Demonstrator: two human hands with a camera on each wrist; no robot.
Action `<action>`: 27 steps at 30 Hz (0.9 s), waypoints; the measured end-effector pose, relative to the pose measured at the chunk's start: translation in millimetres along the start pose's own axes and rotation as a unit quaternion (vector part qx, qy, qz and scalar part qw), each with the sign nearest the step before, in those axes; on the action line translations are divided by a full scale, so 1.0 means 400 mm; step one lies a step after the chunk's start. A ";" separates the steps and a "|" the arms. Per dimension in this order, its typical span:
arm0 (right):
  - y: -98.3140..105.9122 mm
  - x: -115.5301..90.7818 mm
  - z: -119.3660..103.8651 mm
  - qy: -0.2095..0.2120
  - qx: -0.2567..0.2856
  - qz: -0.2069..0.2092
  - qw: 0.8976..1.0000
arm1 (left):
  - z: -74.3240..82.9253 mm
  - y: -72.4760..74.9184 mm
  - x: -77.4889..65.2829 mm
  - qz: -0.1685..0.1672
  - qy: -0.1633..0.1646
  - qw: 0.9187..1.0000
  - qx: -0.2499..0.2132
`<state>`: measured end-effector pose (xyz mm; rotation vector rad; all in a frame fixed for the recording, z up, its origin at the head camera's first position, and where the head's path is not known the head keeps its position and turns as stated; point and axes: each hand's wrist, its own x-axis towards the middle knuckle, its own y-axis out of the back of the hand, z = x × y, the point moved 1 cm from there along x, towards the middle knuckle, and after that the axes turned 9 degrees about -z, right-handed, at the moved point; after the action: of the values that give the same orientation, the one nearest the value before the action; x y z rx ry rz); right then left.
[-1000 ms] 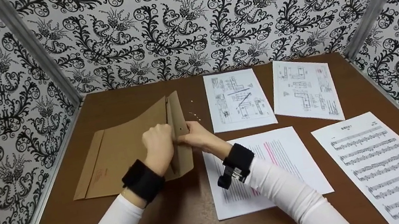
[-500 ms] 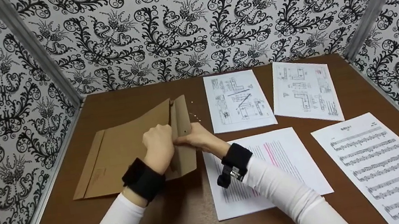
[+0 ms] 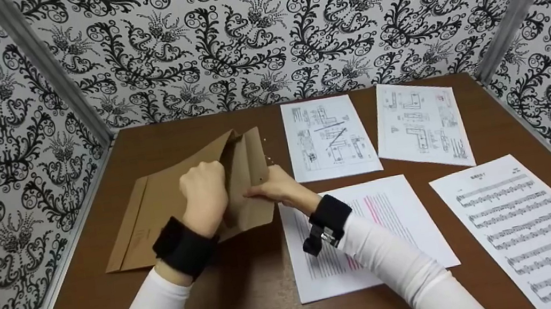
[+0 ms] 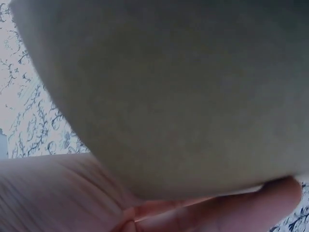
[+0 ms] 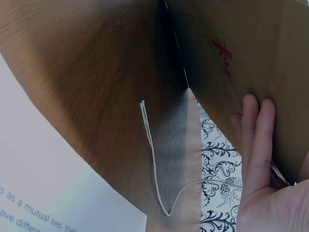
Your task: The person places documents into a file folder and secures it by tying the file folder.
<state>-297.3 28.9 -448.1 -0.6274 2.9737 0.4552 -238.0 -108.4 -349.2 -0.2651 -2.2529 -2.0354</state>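
Observation:
A brown paper document envelope [image 3: 160,200] is lifted at its right end, its mouth gaping beside the flap [image 3: 252,152]. My left hand [image 3: 205,194] grips the near panel at the mouth with curled fingers; its fingertips are hidden in the head view. A blurred brown panel fills most of the left wrist view, with fingers [image 4: 251,208] below it. My right hand [image 3: 280,185] pinches the flap, thumb on the inner side. In the right wrist view its fingers [image 5: 258,140] lie along the outside. A thin white string [image 5: 153,162] hangs there. The envelope's contents cannot be made out.
Two sheets of technical drawings [image 3: 330,139] [image 3: 422,123] lie at the back right. Nearer are a text page with pink highlighting [image 3: 398,223] and a music sheet [image 3: 539,225]. Patterned walls [image 3: 258,33] enclose the brown table [image 3: 254,308].
My left hand has moved left and slightly up with the near panel. The envelope's mouth has widened, showing more of the inside. My right hand has shifted slightly right with the flap.

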 end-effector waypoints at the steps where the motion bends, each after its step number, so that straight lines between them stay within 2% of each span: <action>1: 0.000 0.000 0.001 -0.001 -0.003 0.001 1.000 | -0.002 0.005 -0.001 -0.003 0.003 1.000 -0.001; 7: 0.000 0.005 0.010 0.006 -0.018 0.005 1.000 | -0.009 0.025 -0.003 0.002 0.028 1.000 0.014; 12: -0.002 0.007 0.022 -0.003 -0.011 0.004 1.000 | -0.009 0.030 -0.008 0.026 0.038 0.998 0.040; 14: -0.004 0.008 0.025 -0.001 -0.007 0.006 1.000 | -0.009 0.027 -0.009 0.039 0.037 0.998 0.038; 18: -0.005 0.008 0.029 0.000 0.019 0.006 1.000 | -0.007 0.018 -0.008 0.042 0.026 0.998 0.032; 23: -0.008 0.006 0.035 -0.010 0.055 0.001 0.998 | -0.004 -0.007 0.000 0.017 0.011 0.999 0.025; 27: -0.011 0.004 0.038 -0.014 0.061 -0.003 0.998 | 0.005 -0.033 0.002 0.015 -0.003 1.000 0.017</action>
<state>-296.9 28.7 -464.0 -0.6115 2.9445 0.2762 -241.3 -107.6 -362.0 -0.2995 -2.2716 -1.9819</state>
